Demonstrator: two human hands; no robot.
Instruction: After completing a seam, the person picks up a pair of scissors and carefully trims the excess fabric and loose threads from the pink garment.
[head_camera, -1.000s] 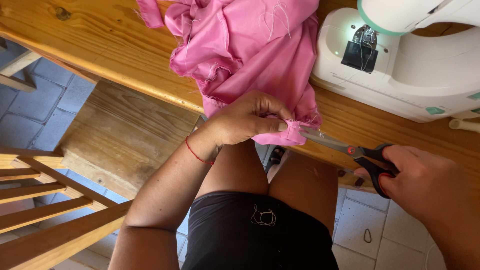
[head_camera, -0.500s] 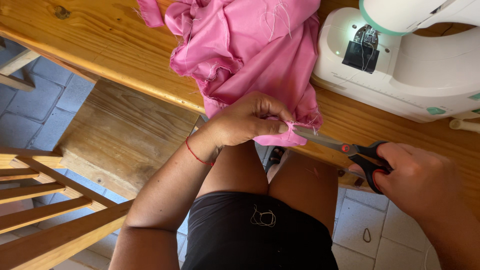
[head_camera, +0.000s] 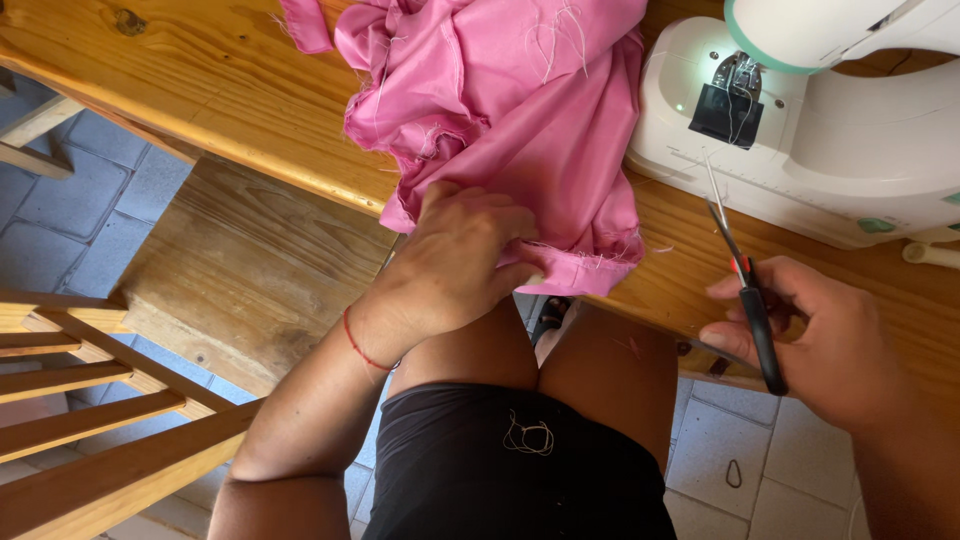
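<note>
While the left hand (head_camera: 455, 265) pinches the frayed hem of the crumpled pink cloth (head_camera: 520, 120), that cloth lies heaped on the varnished wooden table (head_camera: 200, 90), its hem spilling over the table's near edge. The right hand (head_camera: 810, 335), just off that edge, is closed around black-handled scissors (head_camera: 745, 285) (slim steel blades together, pointing up toward the smooth white sewing machine (head_camera: 830, 130) on the table).
</note>
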